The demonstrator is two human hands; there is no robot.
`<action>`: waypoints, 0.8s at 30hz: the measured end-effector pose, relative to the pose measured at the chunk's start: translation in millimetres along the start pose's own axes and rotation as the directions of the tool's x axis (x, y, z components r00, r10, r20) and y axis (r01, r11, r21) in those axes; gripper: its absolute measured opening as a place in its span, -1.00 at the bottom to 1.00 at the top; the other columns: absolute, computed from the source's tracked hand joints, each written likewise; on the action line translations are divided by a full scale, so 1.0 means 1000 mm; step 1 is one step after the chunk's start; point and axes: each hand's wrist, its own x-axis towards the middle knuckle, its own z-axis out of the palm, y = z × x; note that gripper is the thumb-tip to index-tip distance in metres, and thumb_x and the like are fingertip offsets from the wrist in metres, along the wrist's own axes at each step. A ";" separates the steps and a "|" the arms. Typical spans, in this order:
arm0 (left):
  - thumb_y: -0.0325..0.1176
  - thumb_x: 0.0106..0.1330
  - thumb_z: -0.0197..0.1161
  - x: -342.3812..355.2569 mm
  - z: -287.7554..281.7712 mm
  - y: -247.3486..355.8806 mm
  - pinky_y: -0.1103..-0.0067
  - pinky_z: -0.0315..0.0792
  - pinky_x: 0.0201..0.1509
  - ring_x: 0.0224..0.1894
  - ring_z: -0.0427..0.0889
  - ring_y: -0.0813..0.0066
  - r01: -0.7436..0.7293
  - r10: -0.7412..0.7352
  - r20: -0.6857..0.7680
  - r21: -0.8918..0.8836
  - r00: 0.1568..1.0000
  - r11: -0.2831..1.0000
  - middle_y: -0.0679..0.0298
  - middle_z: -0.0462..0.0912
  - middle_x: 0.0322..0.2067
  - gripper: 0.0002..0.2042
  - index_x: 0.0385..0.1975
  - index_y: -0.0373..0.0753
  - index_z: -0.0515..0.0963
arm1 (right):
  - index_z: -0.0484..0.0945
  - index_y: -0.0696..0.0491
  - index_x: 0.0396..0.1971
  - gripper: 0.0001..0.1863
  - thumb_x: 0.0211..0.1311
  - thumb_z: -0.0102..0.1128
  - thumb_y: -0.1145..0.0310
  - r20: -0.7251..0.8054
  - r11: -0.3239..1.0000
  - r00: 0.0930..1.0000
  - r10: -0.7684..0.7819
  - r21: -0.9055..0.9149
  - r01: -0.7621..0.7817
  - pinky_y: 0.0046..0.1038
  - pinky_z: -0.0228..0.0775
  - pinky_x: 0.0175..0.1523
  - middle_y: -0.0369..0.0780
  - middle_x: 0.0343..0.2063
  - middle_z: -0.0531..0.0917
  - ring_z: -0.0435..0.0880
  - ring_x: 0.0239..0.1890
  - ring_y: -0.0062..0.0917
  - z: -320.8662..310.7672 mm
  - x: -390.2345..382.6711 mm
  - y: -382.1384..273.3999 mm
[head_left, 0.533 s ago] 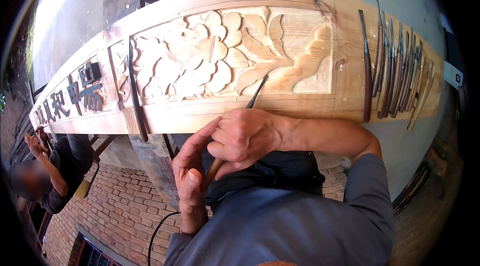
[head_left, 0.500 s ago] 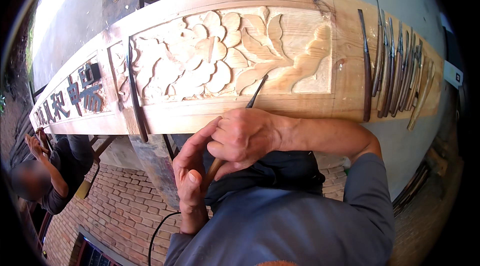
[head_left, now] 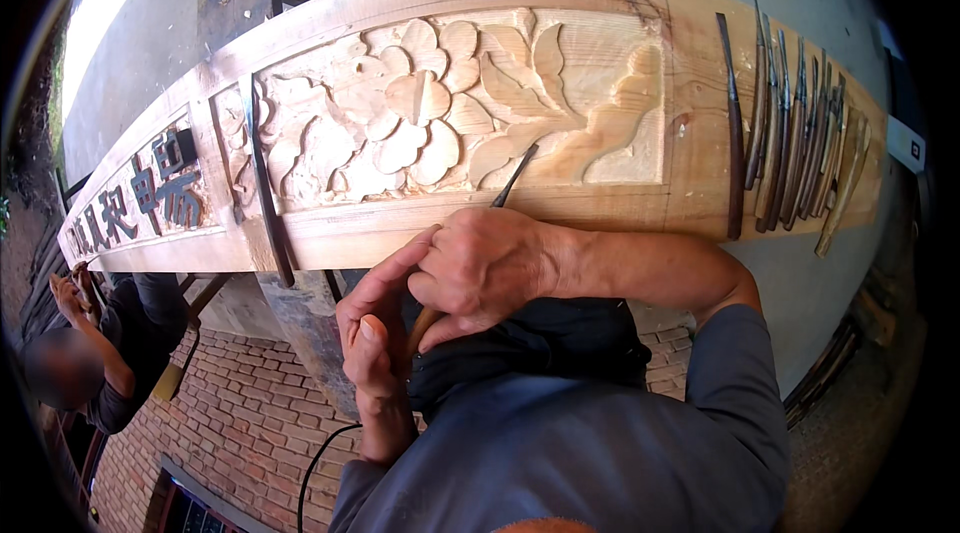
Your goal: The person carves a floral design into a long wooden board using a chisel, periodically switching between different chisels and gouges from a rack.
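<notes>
My right hand (head_left: pixel 490 268) is closed around the wooden handle of a carving chisel (head_left: pixel 515 178). The dark blade slants up and to the right, its tip over the lower border of the floral relief by the carved stem. My left hand (head_left: pixel 375 328) is beside it, cupped with the thumb raised. Its fingers reach toward my right fist, and its palm is by the handle's lower end; whether it presses there I cannot tell. The long pale wooden board (head_left: pixel 590 203) carries carved flowers (head_left: pixel 410 123) and leaves in a sunken panel.
Several chisels (head_left: pixel 790 133) lie in a row on the board's right end. Another long dark chisel (head_left: pixel 262 183) crosses the board at left, near dark carved characters (head_left: pixel 165 183). A co-worker (head_left: pixel 110 353) sits at the far left. Below is a brick floor (head_left: pixel 250 383).
Both hands have shifted very slightly left, with the chisel still in my right hand. Its tip remains near the same spot. The view has moved a little.
</notes>
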 end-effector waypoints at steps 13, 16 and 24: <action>0.25 0.57 0.24 0.015 -0.011 0.001 0.12 0.33 0.67 0.45 0.65 -0.15 -0.036 0.036 0.007 0.013 0.999 0.999 -0.40 0.62 0.37 -0.12 0.33 -0.70 0.58 | 0.49 -0.08 -0.57 -0.41 0.20 0.52 -0.27 0.051 0.991 0.996 0.079 -0.116 -0.073 -0.46 0.69 -0.27 -0.36 -0.55 0.56 0.74 -0.43 -0.46 -0.004 0.006 0.001; 0.18 0.59 0.23 0.021 -0.014 0.004 0.10 0.37 0.65 0.42 0.66 -0.16 -0.060 0.060 0.030 0.003 0.998 0.998 -0.42 0.64 0.35 -0.20 0.28 -0.68 0.62 | 0.46 -0.09 -0.56 -0.41 0.20 0.52 -0.27 0.051 0.989 0.991 0.126 -0.088 -0.121 -0.47 0.69 -0.25 -0.36 -0.55 0.57 0.74 -0.42 -0.46 -0.001 0.005 0.003; 0.14 0.60 0.25 0.028 -0.027 0.000 0.14 0.45 0.59 0.33 0.75 -0.11 -0.061 0.060 0.050 0.014 0.997 0.998 -0.40 0.67 0.31 -0.24 0.26 -0.66 0.64 | 0.51 -0.02 -0.55 -0.39 0.10 0.60 -0.25 -0.034 0.993 0.996 0.084 -0.084 -0.086 -0.30 0.60 -0.42 -0.24 -0.59 0.59 0.72 -0.54 -0.34 0.006 0.008 0.008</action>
